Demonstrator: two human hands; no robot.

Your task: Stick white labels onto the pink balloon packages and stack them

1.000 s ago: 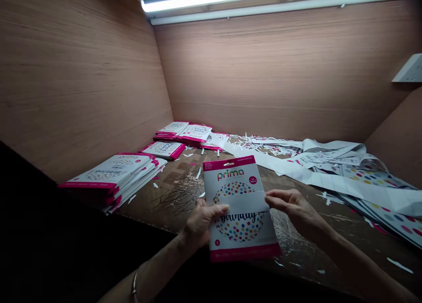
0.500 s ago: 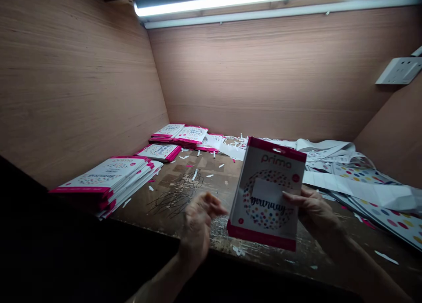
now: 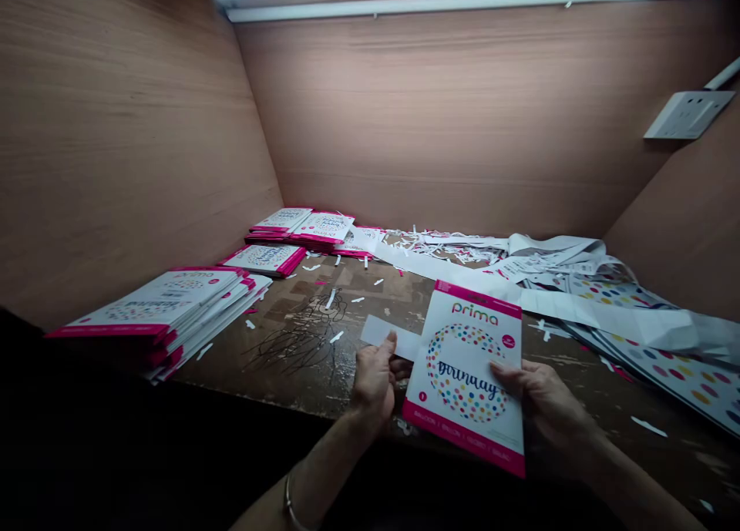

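Note:
My right hand [image 3: 546, 400] grips the right side of a flat white packet [image 3: 465, 438] with pink ends, its thumb on the front. The packet is tilted, printed "prima" and "Birthday" inside a ring of coloured dots. To its left, my left hand [image 3: 375, 377] is closed on a white paper strip [image 3: 375, 331], thumb on top. The strip reaches the packet's left edge; whether it is stuck there I cannot tell. A stack of similar packets [image 3: 167, 304] lies at the left of the worktop.
More packets [image 3: 324, 229] are piled in the back left corner. Paper shreds [image 3: 445, 246] and long white label strips [image 3: 613, 315] lie along the back and right, over dotted sheets [image 3: 687, 377]. Dark thin strands [image 3: 301, 342] and scraps lie on the brown worktop [image 3: 398, 284]. Wooden walls enclose it.
My left hand has moved right to the packet's edge and closed on a white strip. The packet has shifted slightly lower and tilted back, still in my right hand. The view has shifted slightly.

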